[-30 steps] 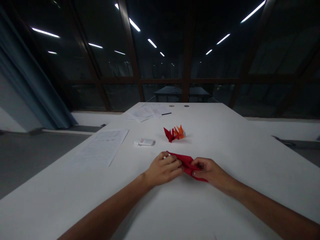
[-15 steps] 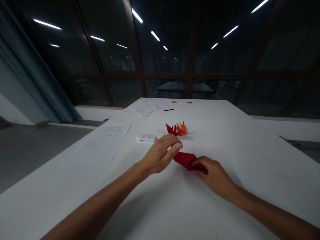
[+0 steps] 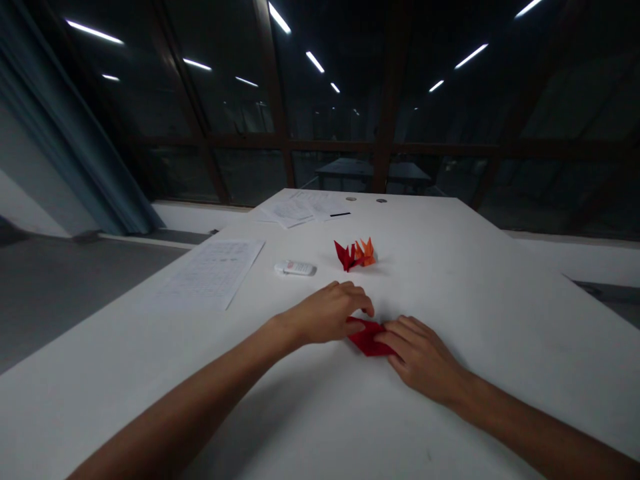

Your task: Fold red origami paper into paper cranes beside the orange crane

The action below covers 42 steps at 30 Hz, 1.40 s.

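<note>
A folded piece of red origami paper [image 3: 367,338] lies low over the white table between my hands. My right hand [image 3: 423,357] grips its right end, the fingers on top and the thumb at the near edge. From the left, my left hand [image 3: 333,313] reaches over the other end; its thumb touches the paper, while the bent fingers stay apart from the thumb. Part of the paper is hidden under the fingers. Just beyond stand a red paper crane [image 3: 347,257] and an orange paper crane [image 3: 366,252], close together.
A white packaged item [image 3: 295,268] lies left of the cranes. Printed sheets [image 3: 210,273] rest on the table's left side, with more papers [image 3: 295,208] and a black pen [image 3: 340,214] farther back. Two small round discs [image 3: 381,201] sit near the far edge, before dark windows.
The red paper now lies lower and flatter. My left hand has come down to its left end, and my right fingers have spread flatter over it. The view has shifted slightly.
</note>
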Each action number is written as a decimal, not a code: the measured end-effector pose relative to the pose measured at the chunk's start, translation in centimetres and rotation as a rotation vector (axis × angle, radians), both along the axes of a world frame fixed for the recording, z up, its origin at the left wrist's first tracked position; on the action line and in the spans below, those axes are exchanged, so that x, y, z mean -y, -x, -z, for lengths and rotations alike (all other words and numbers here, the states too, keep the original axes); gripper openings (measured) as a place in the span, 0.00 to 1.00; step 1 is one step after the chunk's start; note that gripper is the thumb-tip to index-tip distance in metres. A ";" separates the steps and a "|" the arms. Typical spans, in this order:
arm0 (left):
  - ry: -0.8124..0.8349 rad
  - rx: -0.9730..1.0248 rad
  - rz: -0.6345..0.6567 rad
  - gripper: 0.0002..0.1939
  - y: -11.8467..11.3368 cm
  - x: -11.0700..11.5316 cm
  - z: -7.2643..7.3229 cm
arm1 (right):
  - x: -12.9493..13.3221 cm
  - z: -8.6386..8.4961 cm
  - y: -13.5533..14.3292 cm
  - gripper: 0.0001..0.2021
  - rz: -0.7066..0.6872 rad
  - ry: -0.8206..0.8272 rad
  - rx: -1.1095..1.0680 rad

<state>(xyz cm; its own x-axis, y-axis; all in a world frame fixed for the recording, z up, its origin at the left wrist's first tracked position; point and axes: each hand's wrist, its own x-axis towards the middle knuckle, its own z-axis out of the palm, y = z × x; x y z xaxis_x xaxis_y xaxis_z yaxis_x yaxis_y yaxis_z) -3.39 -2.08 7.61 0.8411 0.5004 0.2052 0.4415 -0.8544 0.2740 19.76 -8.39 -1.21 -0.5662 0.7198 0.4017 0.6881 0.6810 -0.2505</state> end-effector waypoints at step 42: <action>0.339 0.115 0.164 0.10 -0.7 -1.5 5.5 | -0.5 -0.8 0.0 0.13 -0.103 0.146 -0.158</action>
